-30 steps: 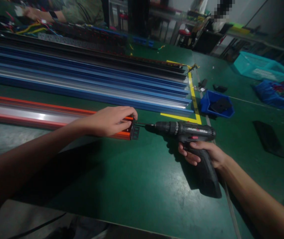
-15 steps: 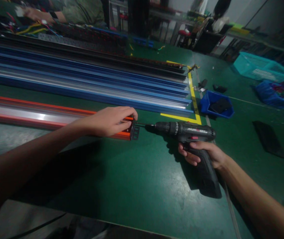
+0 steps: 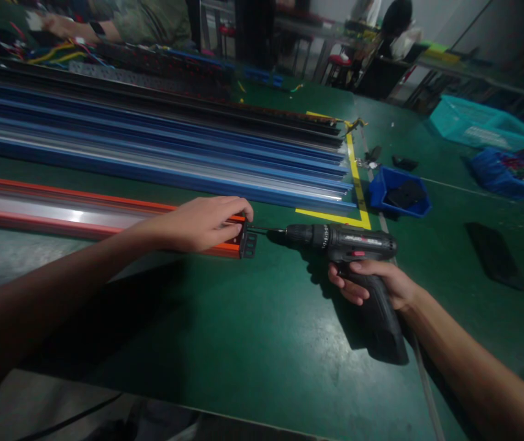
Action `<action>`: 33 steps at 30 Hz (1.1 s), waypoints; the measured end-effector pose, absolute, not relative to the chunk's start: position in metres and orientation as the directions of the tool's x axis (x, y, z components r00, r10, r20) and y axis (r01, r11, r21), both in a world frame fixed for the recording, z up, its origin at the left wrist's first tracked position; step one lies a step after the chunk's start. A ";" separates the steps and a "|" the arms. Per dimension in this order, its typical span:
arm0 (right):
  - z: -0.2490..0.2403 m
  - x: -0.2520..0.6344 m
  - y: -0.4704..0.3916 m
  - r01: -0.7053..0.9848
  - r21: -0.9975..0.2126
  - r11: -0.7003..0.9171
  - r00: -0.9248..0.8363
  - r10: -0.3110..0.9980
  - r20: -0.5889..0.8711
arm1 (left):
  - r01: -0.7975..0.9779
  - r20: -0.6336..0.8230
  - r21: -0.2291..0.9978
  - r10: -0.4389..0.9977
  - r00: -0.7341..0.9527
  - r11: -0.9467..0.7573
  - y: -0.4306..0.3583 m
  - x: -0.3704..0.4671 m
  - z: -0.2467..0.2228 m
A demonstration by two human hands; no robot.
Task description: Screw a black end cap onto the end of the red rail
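My right hand (image 3: 372, 282) is wrapped round the grip of a black cordless drill (image 3: 358, 242), a finger at its trigger. The drill's long thin bit points left and meets a black end cap (image 3: 247, 241) on an orange and silver metal profile (image 3: 73, 211). Over the right end of that profile lies my left hand (image 3: 202, 223), closed on it with the fingers bent against the end cap. The exact spot where the bit touches the cap is too small to make out.
Several blue and black profiles (image 3: 198, 165) lie behind the orange one, beside yellow tape (image 3: 358, 190). A blue bin (image 3: 400, 193) holds black parts. Farther right are a black flat object (image 3: 496, 256), a teal basket (image 3: 485, 122) and another blue bin (image 3: 514, 171). Across the table, a person's arm (image 3: 142, 24) handles wires.
Both hands, the drill and the orange profile hold nearly the same positions. In the far background, a person's dark-haired head has shifted slightly.
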State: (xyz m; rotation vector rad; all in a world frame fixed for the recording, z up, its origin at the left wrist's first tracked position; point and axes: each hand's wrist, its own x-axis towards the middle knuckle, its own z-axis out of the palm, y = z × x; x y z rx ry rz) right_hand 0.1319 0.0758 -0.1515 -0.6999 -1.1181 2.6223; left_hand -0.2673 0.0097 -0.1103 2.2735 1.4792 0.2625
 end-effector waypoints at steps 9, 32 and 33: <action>-0.153 0.133 0.076 -0.004 -0.712 -0.702 -0.868 0.356 -0.346 | 0.830 -0.064 0.433 0.907 0.416 -0.350 0.011 -0.267 -0.111; -0.154 0.133 0.077 -0.014 -0.709 -0.705 -0.876 0.350 -0.331 | 0.838 -0.075 0.428 0.911 0.405 -0.338 0.011 -0.266 -0.110; -0.154 0.133 0.077 -0.015 -0.707 -0.707 -0.876 0.351 -0.332 | 0.838 -0.075 0.429 0.911 0.405 -0.337 0.011 -0.266 -0.110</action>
